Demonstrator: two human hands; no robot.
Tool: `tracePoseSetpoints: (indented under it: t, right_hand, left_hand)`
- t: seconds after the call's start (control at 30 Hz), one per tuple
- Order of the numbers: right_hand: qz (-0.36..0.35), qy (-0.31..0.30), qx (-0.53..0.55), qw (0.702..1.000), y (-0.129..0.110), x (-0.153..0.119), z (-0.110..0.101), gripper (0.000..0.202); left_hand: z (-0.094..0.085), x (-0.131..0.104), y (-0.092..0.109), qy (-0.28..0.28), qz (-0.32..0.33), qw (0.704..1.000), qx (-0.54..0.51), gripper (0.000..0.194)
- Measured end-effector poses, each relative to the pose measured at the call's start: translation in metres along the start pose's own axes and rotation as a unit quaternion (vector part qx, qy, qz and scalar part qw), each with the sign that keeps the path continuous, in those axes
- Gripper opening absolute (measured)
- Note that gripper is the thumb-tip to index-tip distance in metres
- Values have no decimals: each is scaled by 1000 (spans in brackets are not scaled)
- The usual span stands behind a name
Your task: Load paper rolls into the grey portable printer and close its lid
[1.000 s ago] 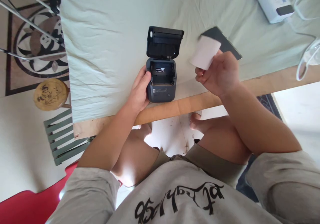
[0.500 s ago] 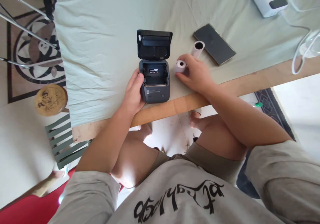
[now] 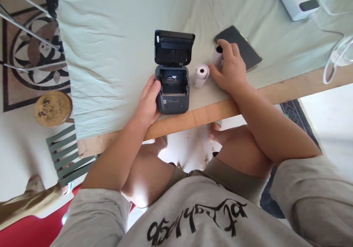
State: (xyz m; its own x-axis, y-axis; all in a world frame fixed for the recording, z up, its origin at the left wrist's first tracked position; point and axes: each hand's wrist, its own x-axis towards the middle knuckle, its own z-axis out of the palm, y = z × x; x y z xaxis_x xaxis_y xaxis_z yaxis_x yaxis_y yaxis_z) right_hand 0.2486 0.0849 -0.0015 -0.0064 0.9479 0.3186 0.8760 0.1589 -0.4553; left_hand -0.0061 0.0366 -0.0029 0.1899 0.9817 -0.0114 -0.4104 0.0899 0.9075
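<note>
A dark label printer stands near the table's front edge with its lid raised and its paper bay bare. My left hand is wrapped round the printer's left side. To the right of the printer, a small white paper roll stands on the cloth, untouched. Beyond it, my right hand has its thumb and fingers round a second roll with a dark core, partly hidden by the fingers. Behind that hand lies a dark phone.
A pale green cloth covers the table. At the back right are a white device and a looped white cable. A round wooden stool and a green slatted seat are at the left. Another person's leg shows at lower left.
My right hand has let go of the small roll and moved right and away to the dark-cored roll. My left hand still holds the printer. A person's leg has come further into view at lower left.
</note>
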Motion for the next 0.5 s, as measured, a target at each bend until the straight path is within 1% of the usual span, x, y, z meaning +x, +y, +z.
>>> tracePoseSetpoints:
  t: [0.03, 0.1, 0.17, 0.23, 0.3, 0.37, 0.4, 0.43, 0.5]
  right_hand:
    - [-1, -17, -9, 1000, -1, 0, 2, 57]
    - [-3, -31, -20, 999, -5, -2, 1, 52]
    - [4, -25, -24, 999, -8, -3, -2, 47]
    - [2, -8, 0, 1000, -7, -3, -2, 48]
    - [2, 25, 71, 997, -1, -2, -1, 58]
    - [18, 65, 167, 984, 6, 1, 0, 62]
    - [30, 86, 214, 972, 8, 2, -1, 57]
    - [37, 107, 258, 959, 9, 2, -3, 48]
    - [24, 149, 321, 935, 2, 2, -13, 27]
  left_hand:
    - [0, 0, 0, -1, 1, 1000, 2, 27]
    - [0, 0, 0, 1, 0, 1000, 9, 28]
    - [0, 0, 0, 7, -6, 1000, 16, 28]
    - [0, 0, 1, 7, -13, 1000, 18, 28]
    - [0, 0, 1, 4, -13, 1000, 14, 27]
    - [0, 0, 0, 2, -7, 1000, 10, 27]
    - [0, 0, 0, 2, -3, 1000, 8, 27]
    - [0, 0, 0, 2, -2, 1000, 7, 28]
    - [-1, 1, -1, 3, -3, 1000, 7, 29]
